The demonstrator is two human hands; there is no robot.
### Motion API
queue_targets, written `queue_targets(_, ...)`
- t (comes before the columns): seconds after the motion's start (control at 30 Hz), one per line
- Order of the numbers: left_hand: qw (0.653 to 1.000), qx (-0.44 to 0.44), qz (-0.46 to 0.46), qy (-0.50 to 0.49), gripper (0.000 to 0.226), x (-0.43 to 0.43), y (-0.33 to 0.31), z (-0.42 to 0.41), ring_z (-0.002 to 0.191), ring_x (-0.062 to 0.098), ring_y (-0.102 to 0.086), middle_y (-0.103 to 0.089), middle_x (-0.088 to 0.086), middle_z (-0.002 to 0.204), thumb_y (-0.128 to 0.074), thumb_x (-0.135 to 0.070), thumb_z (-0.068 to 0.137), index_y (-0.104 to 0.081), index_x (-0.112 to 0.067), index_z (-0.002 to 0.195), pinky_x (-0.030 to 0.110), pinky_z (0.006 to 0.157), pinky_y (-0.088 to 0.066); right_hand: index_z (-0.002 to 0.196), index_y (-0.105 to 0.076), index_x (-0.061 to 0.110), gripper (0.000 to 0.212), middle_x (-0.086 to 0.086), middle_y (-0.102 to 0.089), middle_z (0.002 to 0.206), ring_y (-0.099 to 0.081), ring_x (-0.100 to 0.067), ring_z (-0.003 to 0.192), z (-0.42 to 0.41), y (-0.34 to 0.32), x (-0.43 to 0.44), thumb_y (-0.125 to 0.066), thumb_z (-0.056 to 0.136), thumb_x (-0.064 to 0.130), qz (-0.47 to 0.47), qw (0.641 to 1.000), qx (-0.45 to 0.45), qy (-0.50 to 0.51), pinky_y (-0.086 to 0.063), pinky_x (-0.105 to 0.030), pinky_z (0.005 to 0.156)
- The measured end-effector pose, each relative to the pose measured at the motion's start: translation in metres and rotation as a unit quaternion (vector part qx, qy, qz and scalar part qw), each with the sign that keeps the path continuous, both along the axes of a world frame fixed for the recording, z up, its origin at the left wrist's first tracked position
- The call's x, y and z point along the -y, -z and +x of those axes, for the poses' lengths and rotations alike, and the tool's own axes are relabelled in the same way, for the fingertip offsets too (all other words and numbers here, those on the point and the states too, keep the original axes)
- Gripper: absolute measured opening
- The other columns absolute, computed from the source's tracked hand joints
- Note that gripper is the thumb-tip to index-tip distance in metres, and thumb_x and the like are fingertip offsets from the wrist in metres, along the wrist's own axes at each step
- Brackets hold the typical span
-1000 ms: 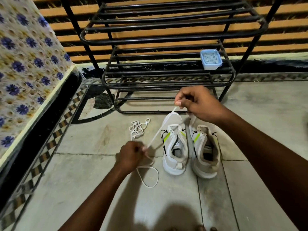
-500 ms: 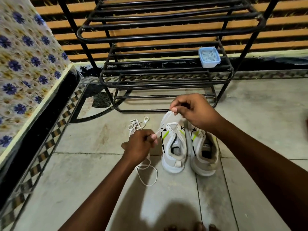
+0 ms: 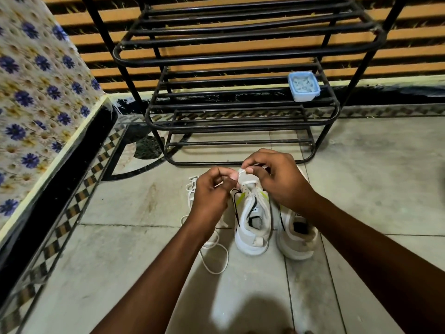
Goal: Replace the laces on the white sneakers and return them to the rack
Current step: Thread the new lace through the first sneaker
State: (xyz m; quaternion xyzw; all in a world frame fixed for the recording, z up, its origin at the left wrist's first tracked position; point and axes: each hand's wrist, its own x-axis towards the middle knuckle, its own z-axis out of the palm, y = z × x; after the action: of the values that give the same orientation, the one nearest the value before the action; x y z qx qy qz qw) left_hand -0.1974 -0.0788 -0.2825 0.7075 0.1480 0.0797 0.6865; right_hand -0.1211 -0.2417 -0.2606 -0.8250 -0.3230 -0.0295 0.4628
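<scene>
Two white sneakers stand side by side on the tiled floor, heels toward me: the left sneaker [image 3: 251, 220] and the right sneaker [image 3: 297, 239]. Both of my hands work over the toe end of the left sneaker. My left hand [image 3: 212, 191] pinches a white lace [image 3: 214, 259] whose slack loops on the floor behind my wrist. My right hand [image 3: 279, 179] pinches the same lace at the front eyelets. A second bundle of lace [image 3: 191, 183] lies on the floor, partly hidden by my left hand. The black metal shoe rack [image 3: 240, 56] stands just beyond the sneakers.
A small light-blue plastic box [image 3: 304, 86] sits on the rack's middle shelf at the right. A ledge with a floral cloth [image 3: 36, 97] runs along the left. A slatted wall stands behind the rack. Open floor tiles lie to the right of the shoes.
My left hand rose from the floor to the toe of the left sneaker, bringing the lace with it. My right hand came down onto the front eyelets. The taut lace between them shortened.
</scene>
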Motion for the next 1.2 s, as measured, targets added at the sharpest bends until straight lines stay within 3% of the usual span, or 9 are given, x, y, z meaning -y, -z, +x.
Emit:
queue_targets(0.17,1.000,0.011,0.017,-0.017,0.008,-0.001,0.003,0.005,0.082,0.000,-0.069,-0.079,-0.004,0.091,-0.072,-0.013,0.095,-0.079,-0.009,0.097,0.015,0.076,-0.051,0.097,-0.073,0.012,0.009,0.002,-0.068,0.089,-0.064,-0.014,0.084,-0.006,0.009,-0.001,-0.068,0.092,0.007,0.031,0.999,-0.002,0.021,-0.052,-0.026,0.069)
queue_targets(0.27,0.999,-0.010,0.011,-0.034,0.012,0.001,0.011,0.010,0.069,0.001,-0.064,-0.075,-0.004,0.081,-0.068,-0.013,0.099,-0.074,-0.005,0.095,0.014,0.063,-0.048,0.099,-0.074,0.011,0.012,0.002,-0.068,0.090,-0.063,-0.011,0.085,-0.007,0.014,0.001,-0.068,0.091,0.005,0.044,0.998,-0.033,0.040,-0.049,-0.014,0.066)
queue_targets(0.47,0.995,-0.055,-0.063,-0.062,0.009,0.009,0.028,0.023,0.068,0.025,-0.073,-0.076,0.024,0.085,-0.061,0.008,0.097,-0.065,0.015,0.096,0.032,0.070,-0.064,0.102,-0.067,0.014,0.021,0.002,-0.067,0.087,-0.064,-0.013,0.082,0.002,0.044,0.011,-0.074,0.084,0.007,-0.015,0.988,-0.086,0.126,-0.057,-0.031,0.078)
queue_targets(0.63,0.993,-0.053,-0.083,-0.065,0.011,0.018,0.049,0.030,0.063,0.027,-0.070,-0.070,0.036,0.082,-0.071,0.012,0.089,-0.064,0.019,0.093,0.027,0.065,-0.060,0.116,-0.067,0.013,0.042,0.000,-0.071,0.106,-0.067,-0.016,0.100,-0.002,0.065,0.014,-0.078,0.075,0.014,-0.118,0.978,-0.136,0.101,-0.055,-0.034,0.093)
queue_targets(0.73,0.996,-0.044,-0.048,-0.054,0.003,0.020,0.061,0.036,0.056,0.018,-0.062,-0.070,0.020,0.069,-0.068,0.010,0.092,-0.070,0.009,0.094,0.028,0.063,-0.057,0.119,-0.068,0.012,0.045,-0.003,-0.072,0.110,-0.067,-0.020,0.103,-0.004,0.069,0.011,-0.078,0.075,0.018,-0.162,0.969,-0.155,0.107,-0.047,-0.021,0.089)
queue_targets(0.87,0.995,-0.068,0.060,-0.052,0.026,0.015,0.080,0.047,0.064,0.014,-0.069,-0.074,0.000,0.068,-0.069,0.000,0.092,-0.077,-0.020,0.077,0.034,0.073,-0.060,0.102,-0.069,0.002,0.033,-0.013,-0.072,0.097,-0.065,-0.032,0.093,-0.007,0.072,0.006,-0.075,0.075,0.019,-0.217,0.963,-0.126,0.100,-0.049,-0.034,0.080)
queue_targets(0.97,0.993,-0.096,0.065,-0.038,0.022,0.013,0.089,0.054,0.067,0.020,-0.071,-0.075,0.005,0.071,-0.075,-0.009,0.089,-0.077,-0.021,0.071,0.048,0.079,-0.064,0.078,-0.055,0.011,0.025,-0.006,-0.060,0.075,-0.061,-0.034,0.078,-0.003,0.076,0.000,-0.059,0.070,0.035,-0.253,0.954,-0.119,0.111,-0.037,-0.032,0.063)
queue_targets(1.03,0.990,-0.108,0.079,-0.034,0.016,0.014,0.094,0.057,0.065,0.016,-0.069,-0.076,0.003,0.071,-0.079,-0.011,0.086,-0.078,-0.019,0.072,0.048,0.079,-0.063,0.075,-0.047,0.016,0.023,-0.010,-0.059,0.074,-0.060,-0.035,0.075,0.001,0.077,-0.004,-0.052,0.070,0.038,-0.266,0.949,-0.126,0.115,-0.033,-0.029,0.063)
queue_targets(1.2,0.983,-0.135,0.119,-0.040,0.015,0.020,0.098,0.070,0.061,0.014,-0.070,-0.075,-0.003,0.065,-0.085,-0.013,0.080,-0.079,-0.021,0.069,0.038,0.074,-0.063,0.079,-0.046,0.014,0.015,-0.018,-0.062,0.090,-0.059,-0.037,0.086,0.001,0.076,-0.007,-0.061,0.082,0.014,-0.268,0.935,-0.159,0.170,-0.032,-0.029,0.064)
